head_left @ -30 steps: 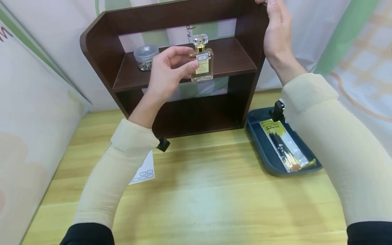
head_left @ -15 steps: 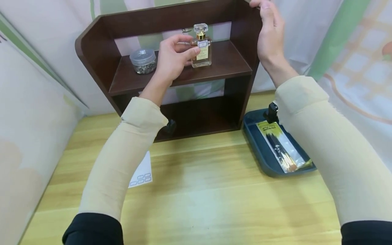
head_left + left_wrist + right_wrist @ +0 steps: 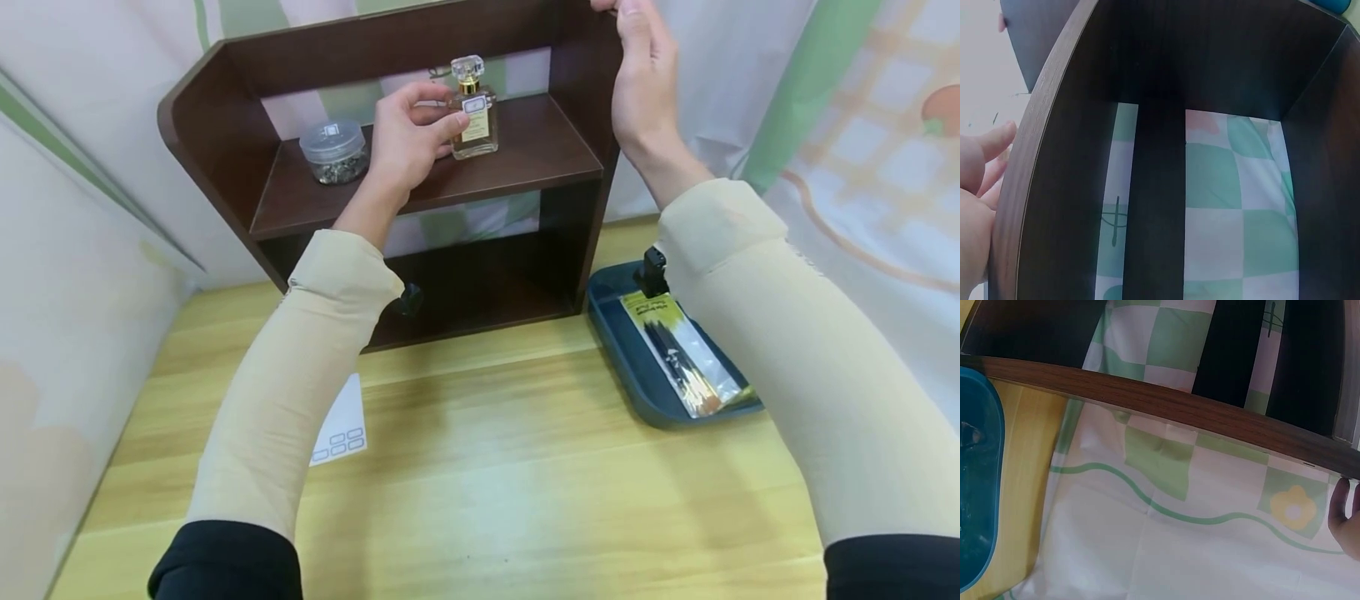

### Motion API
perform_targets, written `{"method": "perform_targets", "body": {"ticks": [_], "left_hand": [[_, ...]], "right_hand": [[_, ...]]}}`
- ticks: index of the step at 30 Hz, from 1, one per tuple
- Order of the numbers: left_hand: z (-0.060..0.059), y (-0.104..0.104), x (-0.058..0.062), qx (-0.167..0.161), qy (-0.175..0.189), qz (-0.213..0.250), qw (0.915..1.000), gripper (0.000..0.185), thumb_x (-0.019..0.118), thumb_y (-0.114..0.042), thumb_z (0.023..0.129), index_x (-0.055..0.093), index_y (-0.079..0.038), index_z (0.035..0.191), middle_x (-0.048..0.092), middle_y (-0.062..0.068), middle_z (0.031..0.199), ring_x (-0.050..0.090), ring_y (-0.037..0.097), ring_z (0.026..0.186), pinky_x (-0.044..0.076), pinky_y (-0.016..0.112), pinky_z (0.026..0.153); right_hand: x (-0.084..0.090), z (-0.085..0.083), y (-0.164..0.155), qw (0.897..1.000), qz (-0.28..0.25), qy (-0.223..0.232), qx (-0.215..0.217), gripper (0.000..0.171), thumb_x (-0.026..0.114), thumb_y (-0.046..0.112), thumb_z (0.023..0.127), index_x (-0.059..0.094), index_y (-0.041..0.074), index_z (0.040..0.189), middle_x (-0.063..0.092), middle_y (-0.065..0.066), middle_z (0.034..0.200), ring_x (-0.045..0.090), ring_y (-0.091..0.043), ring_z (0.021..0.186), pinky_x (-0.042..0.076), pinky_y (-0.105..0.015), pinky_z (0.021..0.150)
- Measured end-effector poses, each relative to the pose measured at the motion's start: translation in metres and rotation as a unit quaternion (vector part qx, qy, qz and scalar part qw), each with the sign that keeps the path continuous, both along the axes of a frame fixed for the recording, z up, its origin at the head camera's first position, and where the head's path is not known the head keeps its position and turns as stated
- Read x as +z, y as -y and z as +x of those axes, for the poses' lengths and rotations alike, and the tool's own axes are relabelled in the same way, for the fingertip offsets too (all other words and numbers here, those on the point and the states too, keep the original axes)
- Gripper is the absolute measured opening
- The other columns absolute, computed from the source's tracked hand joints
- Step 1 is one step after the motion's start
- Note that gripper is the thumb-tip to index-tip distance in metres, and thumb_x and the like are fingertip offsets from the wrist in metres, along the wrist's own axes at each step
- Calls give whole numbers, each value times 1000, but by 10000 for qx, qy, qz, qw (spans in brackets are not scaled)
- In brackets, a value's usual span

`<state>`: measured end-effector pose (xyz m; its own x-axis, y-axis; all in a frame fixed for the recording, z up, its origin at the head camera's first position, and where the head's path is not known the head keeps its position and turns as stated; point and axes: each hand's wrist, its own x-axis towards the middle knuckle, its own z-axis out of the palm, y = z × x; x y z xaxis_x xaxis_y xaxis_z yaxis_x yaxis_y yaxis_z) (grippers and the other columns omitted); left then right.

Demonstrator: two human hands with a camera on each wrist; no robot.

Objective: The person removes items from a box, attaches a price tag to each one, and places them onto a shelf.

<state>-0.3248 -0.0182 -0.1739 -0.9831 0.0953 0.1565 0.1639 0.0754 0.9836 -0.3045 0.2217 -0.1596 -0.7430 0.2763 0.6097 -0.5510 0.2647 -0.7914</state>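
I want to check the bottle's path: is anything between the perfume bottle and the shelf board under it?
Nothing visible. The left hand pinches the perfume bottle at the upper shelf board; the round jar stands apart, to the left.

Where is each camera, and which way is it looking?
Head: worn on the head, looking forward and down at the perfume bottle pinched by the left hand; both sleeved arms show, right hand on the shelf unit.
Left wrist: by the left hand, looking into the shelf.
Right wrist: beside the shelf's edge, toward the blue tray; fingertips show.
All three share the shelf.
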Motion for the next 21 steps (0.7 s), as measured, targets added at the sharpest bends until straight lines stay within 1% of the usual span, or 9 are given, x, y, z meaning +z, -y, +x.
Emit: {"method": "perform_targets", "body": {"ticks": [6, 9, 11, 13, 17, 19, 21], "left_hand": [[0, 1, 0, -35, 9, -63, 10000, 31, 78, -4, 87, 67, -8, 117, 73, 9, 113, 69, 19, 95, 58, 33, 83], [1, 1, 0, -77, -47, -74, 9999, 33, 76, -2, 88, 66, -5, 119, 72, 11, 115, 68, 18, 98, 57, 31, 86], [2, 2, -1, -106, -127, -221, 9996, 38, 76, -1, 88, 63, -5, 124, 71, 13, 118, 67, 16, 102, 55, 29, 87], [4, 3, -1, -132, -200, -404, 9989, 48, 76, -1, 88, 59, -6, 132, 69, 14, 122, 66, 17, 107, 54, 27, 89], [8, 7, -1, -155, -248, -867, 9958, 69, 78, -4, 87, 47, -13, 148, 62, 11, 135, 63, 21, 117, 51, 24, 94], [11, 9, -2, -124, -317, -1018, 9942, 74, 79, -6, 86, 44, -14, 150, 59, 10, 139, 61, 23, 121, 51, 25, 97], [15, 11, -2, -89, -421, -1084, 9932, 74, 80, -7, 86, 45, -15, 150, 56, 10, 142, 58, 23, 125, 50, 26, 98]], "right_hand": [[-3, -1, 1, 10000, -15, -83, 22, 36, 33, 11, 109, 69, 12, 115, 63, 2, 122, 49, -8, 121, 29, -8, 102], [-3, -2, 2, 10000, 0, -97, 5, 36, 33, 11, 109, 69, 12, 115, 63, 2, 122, 48, -8, 121, 29, -8, 102], [-3, -2, 2, 10000, -3, -99, -1, 36, 33, 11, 109, 69, 12, 115, 63, 3, 121, 48, -8, 121, 29, -8, 102], [-3, -2, 3, 9999, 29, -103, -16, 36, 33, 11, 109, 69, 12, 115, 63, 3, 121, 48, -8, 120, 29, -8, 101], [-4, -4, 4, 9999, 41, -126, 15, 37, 33, 11, 109, 69, 13, 115, 63, 3, 122, 49, -8, 120, 30, -8, 101], [-4, -4, 4, 9998, 31, -176, 49, 37, 33, 10, 109, 69, 12, 115, 63, 2, 122, 49, -9, 120, 30, -8, 102], [-5, -5, 4, 9997, -22, -209, 94, 36, 33, 10, 109, 69, 11, 114, 63, 1, 122, 49, -9, 121, 30, -8, 103]]}}
